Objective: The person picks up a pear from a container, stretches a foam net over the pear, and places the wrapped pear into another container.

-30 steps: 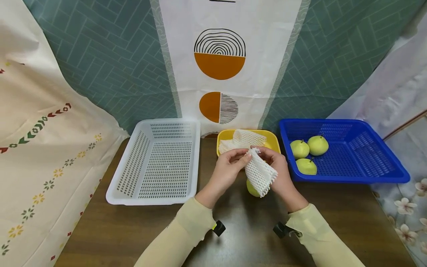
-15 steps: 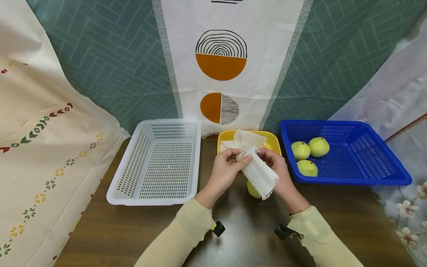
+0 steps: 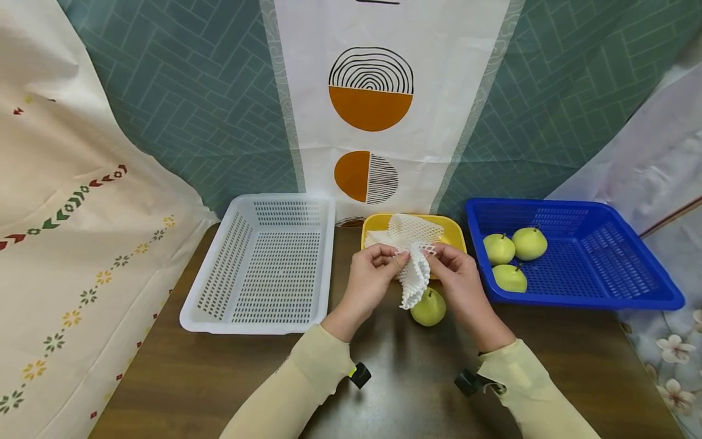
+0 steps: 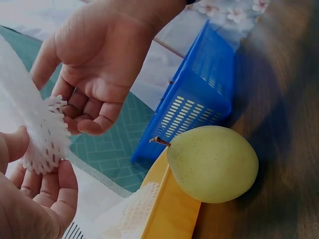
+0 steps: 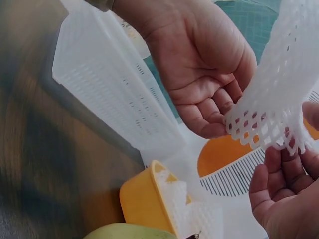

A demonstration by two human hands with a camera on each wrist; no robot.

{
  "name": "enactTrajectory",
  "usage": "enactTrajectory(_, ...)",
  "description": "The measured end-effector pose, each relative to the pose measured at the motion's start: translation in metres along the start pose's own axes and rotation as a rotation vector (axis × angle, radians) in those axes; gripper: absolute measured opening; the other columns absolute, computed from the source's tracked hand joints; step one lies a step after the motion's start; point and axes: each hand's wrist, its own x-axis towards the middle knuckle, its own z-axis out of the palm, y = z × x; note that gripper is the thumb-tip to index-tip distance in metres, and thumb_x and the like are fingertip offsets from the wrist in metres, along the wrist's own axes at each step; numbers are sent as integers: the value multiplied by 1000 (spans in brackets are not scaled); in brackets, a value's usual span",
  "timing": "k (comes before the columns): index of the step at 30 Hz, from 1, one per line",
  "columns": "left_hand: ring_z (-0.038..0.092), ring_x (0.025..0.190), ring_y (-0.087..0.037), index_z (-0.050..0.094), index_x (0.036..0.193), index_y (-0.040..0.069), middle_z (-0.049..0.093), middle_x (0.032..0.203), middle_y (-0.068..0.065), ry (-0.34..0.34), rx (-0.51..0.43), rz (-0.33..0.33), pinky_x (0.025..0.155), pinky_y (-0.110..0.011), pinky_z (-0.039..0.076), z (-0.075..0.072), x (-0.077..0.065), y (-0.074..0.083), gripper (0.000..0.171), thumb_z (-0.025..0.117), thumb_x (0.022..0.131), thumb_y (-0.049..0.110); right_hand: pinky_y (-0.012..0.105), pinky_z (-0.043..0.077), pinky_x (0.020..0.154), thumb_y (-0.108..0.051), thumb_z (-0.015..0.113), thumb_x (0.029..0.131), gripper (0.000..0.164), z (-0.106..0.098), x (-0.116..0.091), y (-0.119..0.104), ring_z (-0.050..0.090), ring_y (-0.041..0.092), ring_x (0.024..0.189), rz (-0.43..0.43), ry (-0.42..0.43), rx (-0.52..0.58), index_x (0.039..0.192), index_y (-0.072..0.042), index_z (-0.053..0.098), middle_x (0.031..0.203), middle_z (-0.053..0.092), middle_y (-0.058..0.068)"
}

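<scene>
Fingers [image 4: 68, 179] clamped on the foam net [image 3: 415, 280]: left hand [image 3: 368, 277] and right hand [image 3: 459, 275] each pinch its far edge. I read the net as held up off the pear [image 3: 429, 310], which sits on the bench [image 3: 395, 390] at the near side of the yellow bin [image 3: 453, 229]. Blue basket [image 3: 587, 301] is right beside the bin; white basket [image 3: 252, 328] leaves me a narrow strip left of it. Widest bench I have: nearside, toward the sleeves [image 3: 320, 360].
</scene>
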Motion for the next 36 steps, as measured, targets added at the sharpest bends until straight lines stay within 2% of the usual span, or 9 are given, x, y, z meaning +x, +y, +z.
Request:
enactTrajectory(4,57,63,-8,64,91,4,64,71,0,7,-29,-9,58,-24,52,1,0,1,27,73,81,27,26,56,72,-33,61,90,26,-1,0,0,62,11,83,-9,17,29,93,-7,61,90,64,-2)
enactTrajectory(10,59,66,-9,62,94,0,63,71,0,12,-60,-40,62,-26,54,1,0,0,11,64,84,6,23,54,79,-26,64,89,25,-3,-1,0,60,10,86,-47,53,99,100,-3,61,91,64,-1)
enactTrajectory(17,61,68,-9,63,91,3,68,75,-2,70,-142,-50,67,-29,56,4,2,2,28,73,81,26,25,56,72,-19,66,87,24,-3,-6,2,65,9,80,-42,105,177,103,-3,57,89,67,-1)
enactTrajectory(22,59,63,-8,62,90,3,67,74,-3,111,-186,-69,62,-27,54,6,2,-2,30,75,79,27,26,56,73,-14,63,89,18,-6,-11,9,65,9,84,-16,98,216,103,-5,55,94,67,-2)
enactTrajectory(26,56,60,-8,62,90,4,66,70,1,106,-163,-95,56,-24,50,11,2,-11,30,75,79,29,24,55,75,-14,61,91,18,-10,-15,15,63,8,87,21,99,183,105,-5,55,97,66,-3)
enactTrajectory(31,53,60,-7,64,86,7,65,69,0,104,-107,-118,48,-20,40,18,1,-23,27,75,79,31,24,55,75,-18,59,92,20,-17,-19,22,61,7,86,87,117,66,107,-5,54,98,65,-4)
enactTrajectory(36,55,62,-7,65,87,7,66,72,-1,76,-78,-151,51,-22,43,25,2,-37,18,72,82,23,25,54,71,-25,60,92,29,-23,-20,27,61,7,83,160,165,-49,111,-5,54,94,66,-7)
